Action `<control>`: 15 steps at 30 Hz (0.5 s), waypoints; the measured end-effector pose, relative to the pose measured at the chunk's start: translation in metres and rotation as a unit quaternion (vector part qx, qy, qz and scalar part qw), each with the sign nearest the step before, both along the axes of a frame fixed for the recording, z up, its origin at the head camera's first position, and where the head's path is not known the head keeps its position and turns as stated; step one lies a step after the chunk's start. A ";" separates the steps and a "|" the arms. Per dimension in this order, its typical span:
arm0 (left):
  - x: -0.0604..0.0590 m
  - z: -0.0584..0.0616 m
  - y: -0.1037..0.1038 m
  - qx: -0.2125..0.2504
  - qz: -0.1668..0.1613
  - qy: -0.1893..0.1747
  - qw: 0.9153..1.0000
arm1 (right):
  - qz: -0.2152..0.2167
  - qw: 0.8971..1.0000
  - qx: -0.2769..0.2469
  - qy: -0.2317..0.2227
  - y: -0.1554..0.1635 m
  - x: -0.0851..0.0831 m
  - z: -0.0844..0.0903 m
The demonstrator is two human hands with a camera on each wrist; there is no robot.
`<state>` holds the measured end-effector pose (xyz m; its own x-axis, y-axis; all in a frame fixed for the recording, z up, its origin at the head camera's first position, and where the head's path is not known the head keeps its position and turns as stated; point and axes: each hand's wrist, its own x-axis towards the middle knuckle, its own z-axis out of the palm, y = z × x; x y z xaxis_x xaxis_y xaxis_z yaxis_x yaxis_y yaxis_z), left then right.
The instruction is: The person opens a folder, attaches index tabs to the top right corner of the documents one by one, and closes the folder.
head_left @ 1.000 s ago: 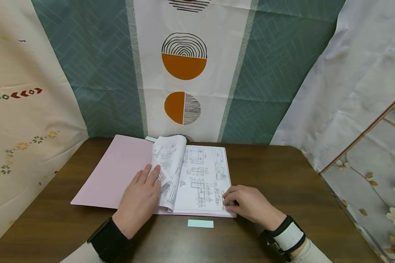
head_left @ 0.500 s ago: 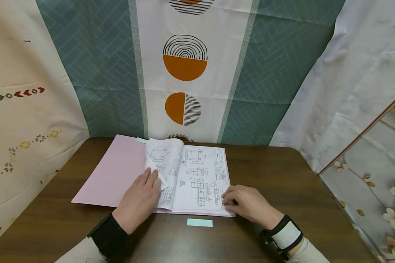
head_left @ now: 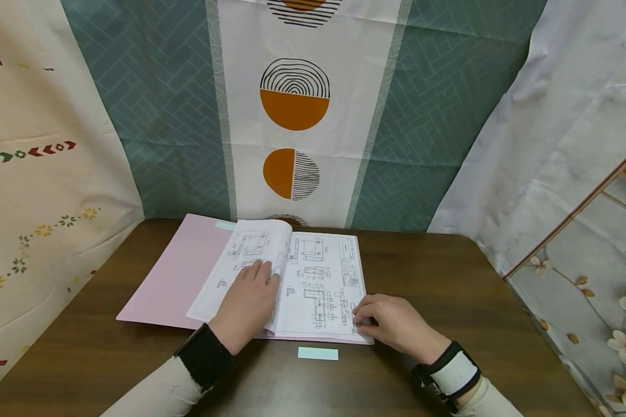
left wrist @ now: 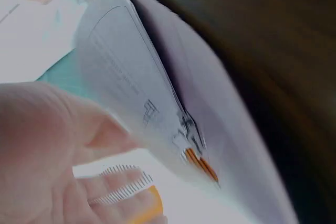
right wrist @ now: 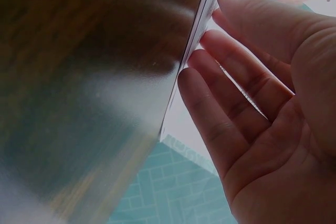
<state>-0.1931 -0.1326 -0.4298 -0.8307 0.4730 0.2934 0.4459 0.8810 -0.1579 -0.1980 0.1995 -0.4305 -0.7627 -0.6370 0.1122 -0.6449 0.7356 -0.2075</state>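
Note:
A pink folder (head_left: 172, 278) lies spread on the table, holding sheets of printed technical drawings. One sheet (head_left: 208, 298) is turned over to the left, curving up near the spine, and another drawing page (head_left: 331, 260) faces up on the right. My left hand (head_left: 250, 301) rests on the turned sheet near the fold, fingers extended; the left wrist view shows its palm (left wrist: 47, 145) beside the curved paper. At the lower right corner, my right hand (head_left: 393, 324) touches the edge of the pages with bent, relaxed fingers. The right wrist view shows its fingertips (right wrist: 191, 74) along that edge.
A pale green strip (head_left: 318, 353) lies on the brown table (head_left: 422, 272) in front of the folder. Another pale green strip (head_left: 225, 225) shows at the top of the turned sheet. Patterned cloths (head_left: 182, 116) hang behind and at both sides.
My left hand has slid right toward the fold. The turned sheet, folded over at its corner before, now lies spread out over the pink cover. My right hand stays at the corner.

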 end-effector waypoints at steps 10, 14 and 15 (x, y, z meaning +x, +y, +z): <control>-0.017 -0.006 0.022 -0.059 -0.013 -0.082 0.995 | 0.009 1.000 -0.002 0.007 0.000 0.002 0.002; -0.018 -0.007 0.020 -0.053 -0.006 -0.089 0.995 | 0.010 1.000 -0.003 0.011 -0.001 0.002 0.001; -0.018 -0.007 0.020 -0.050 -0.005 -0.089 0.995 | 0.009 1.000 -0.003 0.012 -0.001 0.002 0.001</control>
